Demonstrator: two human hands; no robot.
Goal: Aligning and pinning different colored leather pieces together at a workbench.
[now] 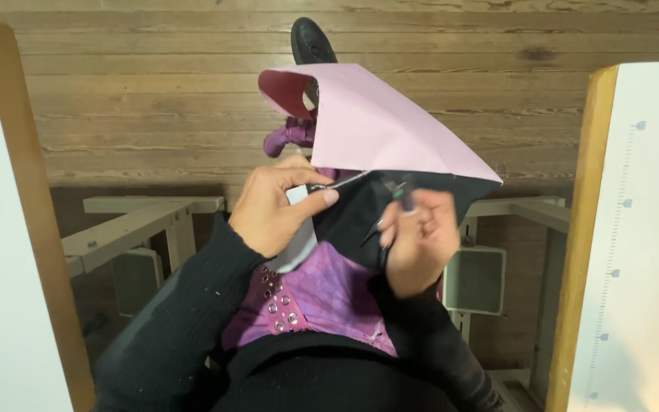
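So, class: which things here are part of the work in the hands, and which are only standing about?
In hand:
- left hand
- right hand
- folded pink-and-black fabric piece
- small dark tool, kind unclear

Standing about:
- wooden plank floor
- white table frame
- white board with printed ruler

Open air is lying to either side of the hands, above the wooden floor (139, 114). The pink sheet (375, 122) is blocking the way straight ahead, while white tables (642, 252) are hemming in the far left and right.
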